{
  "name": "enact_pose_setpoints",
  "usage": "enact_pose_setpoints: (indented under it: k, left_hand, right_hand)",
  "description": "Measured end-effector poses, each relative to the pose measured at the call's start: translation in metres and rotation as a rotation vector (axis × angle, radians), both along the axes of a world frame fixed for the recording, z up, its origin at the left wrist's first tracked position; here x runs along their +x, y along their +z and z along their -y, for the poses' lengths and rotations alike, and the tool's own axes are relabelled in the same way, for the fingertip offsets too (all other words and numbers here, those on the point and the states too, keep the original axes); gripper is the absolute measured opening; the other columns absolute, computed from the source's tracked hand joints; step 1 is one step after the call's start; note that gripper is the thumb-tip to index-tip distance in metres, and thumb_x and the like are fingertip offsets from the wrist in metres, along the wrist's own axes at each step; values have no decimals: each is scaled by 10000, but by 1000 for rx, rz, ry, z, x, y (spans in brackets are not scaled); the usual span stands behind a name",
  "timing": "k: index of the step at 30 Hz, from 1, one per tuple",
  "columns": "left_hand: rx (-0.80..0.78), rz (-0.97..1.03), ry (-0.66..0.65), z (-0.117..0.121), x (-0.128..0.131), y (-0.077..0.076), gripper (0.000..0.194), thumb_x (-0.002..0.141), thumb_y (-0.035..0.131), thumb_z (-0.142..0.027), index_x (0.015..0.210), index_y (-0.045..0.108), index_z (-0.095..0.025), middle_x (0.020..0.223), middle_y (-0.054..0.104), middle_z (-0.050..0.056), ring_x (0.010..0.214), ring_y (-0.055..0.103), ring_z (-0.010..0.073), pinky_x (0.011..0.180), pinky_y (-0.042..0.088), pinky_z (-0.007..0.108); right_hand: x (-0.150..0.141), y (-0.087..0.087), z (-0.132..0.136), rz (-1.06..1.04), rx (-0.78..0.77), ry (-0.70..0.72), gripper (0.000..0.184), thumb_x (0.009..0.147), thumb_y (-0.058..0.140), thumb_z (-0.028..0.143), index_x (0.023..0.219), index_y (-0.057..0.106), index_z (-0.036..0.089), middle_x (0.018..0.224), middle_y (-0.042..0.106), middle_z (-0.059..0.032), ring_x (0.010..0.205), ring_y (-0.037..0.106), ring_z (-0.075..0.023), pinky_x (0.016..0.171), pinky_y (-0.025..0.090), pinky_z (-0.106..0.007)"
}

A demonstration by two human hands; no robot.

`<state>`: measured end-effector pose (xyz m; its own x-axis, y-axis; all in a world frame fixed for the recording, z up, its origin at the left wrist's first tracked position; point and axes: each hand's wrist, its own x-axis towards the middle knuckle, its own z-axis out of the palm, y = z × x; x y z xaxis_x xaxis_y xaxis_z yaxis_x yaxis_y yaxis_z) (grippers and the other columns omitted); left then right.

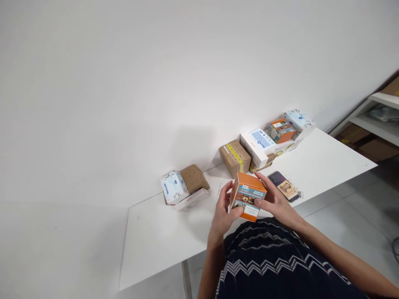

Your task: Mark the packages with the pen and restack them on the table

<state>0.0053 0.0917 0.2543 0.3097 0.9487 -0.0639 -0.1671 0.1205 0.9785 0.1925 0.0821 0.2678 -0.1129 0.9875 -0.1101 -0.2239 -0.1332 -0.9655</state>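
An orange and blue carton (248, 197), printed with "308" and food pictures, is held up over the front of the white table (156, 232). My left hand (223, 211) grips its left side, thumb across the lower front. On the opposite side my right hand (274, 199) closes around it, thumb pressed on the printed face. The fingers behind the carton are partly hidden. Just right of my right hand lies a phone (283, 186) with a picture on its back. Behind the carton sits a brown cardboard box (235, 158) with yellow tape.
Along the wall stand a white box (258, 145) with blue print, another orange carton (281, 131) and a floral white-blue pack (297, 120). Further left are a similar pack (174, 187) and a brown cardboard piece (193, 178). A shelf unit (378, 118) stands at the right.
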Motion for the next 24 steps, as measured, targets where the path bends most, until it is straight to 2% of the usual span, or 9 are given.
enact_pose_setpoints:
  k: [3,6,10,13,16,19,20,22,24]
  left_hand:
    - [95,-61,-43,-1,-6,3,783,706,747,-370,1391,375,-290,1410,465,70,1295,429,287,1095,335,446]
    - [146,-85,-46,1,-8,7,804,707,753,-367,1405,361,-292,1439,444,71,1338,388,291,1138,269,469]
    - [164,-63,-73,3,-9,9,812,713,753,-343,1412,343,-294,1461,415,79,1340,392,297,1123,306,472]
    - [164,-86,-92,4,-10,7,797,717,750,-301,1402,343,-310,1445,416,77,1330,402,289,1116,318,473]
    - [232,-178,-102,3,-12,5,693,702,753,-270,1319,440,-305,1411,407,74,1314,413,288,1111,323,467]
    - [299,-288,-98,0,-13,3,587,683,758,-245,1217,517,-286,1357,412,77,1292,427,286,1085,358,457]
    - [314,-329,-70,-2,-14,2,568,681,755,-233,1198,524,-284,1335,422,77,1290,424,282,1075,370,454]
    - [335,-413,31,-4,-14,-1,547,686,740,-206,1183,526,-286,1294,443,73,1291,411,271,1062,383,452]
    - [345,-479,152,-6,-14,-5,539,693,722,-181,1182,522,-289,1259,455,67,1283,409,261,1058,383,455]
  right_hand:
    - [6,0,3,105,118,50,856,754,728,372,1473,267,309,1472,422,-102,1316,439,-289,1085,361,-462]
    - [8,-2,5,216,209,83,866,769,706,336,1495,234,308,1505,373,-101,1354,389,-297,1103,334,-469]
    - [7,-3,7,346,246,102,912,746,699,275,1508,200,316,1527,329,-94,1362,370,-310,1105,324,-487]
    - [8,-4,9,360,232,123,955,729,692,238,1516,158,318,1527,331,-96,1368,360,-308,1108,314,-500]
    - [11,-5,10,339,224,157,968,744,675,226,1519,107,336,1522,347,-88,1374,357,-287,1120,288,-505]
    - [21,-13,1,262,246,208,897,772,673,282,1503,159,368,1542,323,-59,1391,333,-263,1117,302,-480]
    - [27,-18,-4,234,246,183,831,788,662,317,1486,213,369,1538,331,-53,1379,354,-257,1102,330,-468]
    - [39,-35,-20,250,192,25,642,828,611,390,1416,361,330,1475,430,-73,1292,465,-250,1036,411,-434]
    - [52,-60,-38,442,34,-203,455,860,544,440,1267,509,240,1255,614,-111,1091,604,-238,921,483,-387]
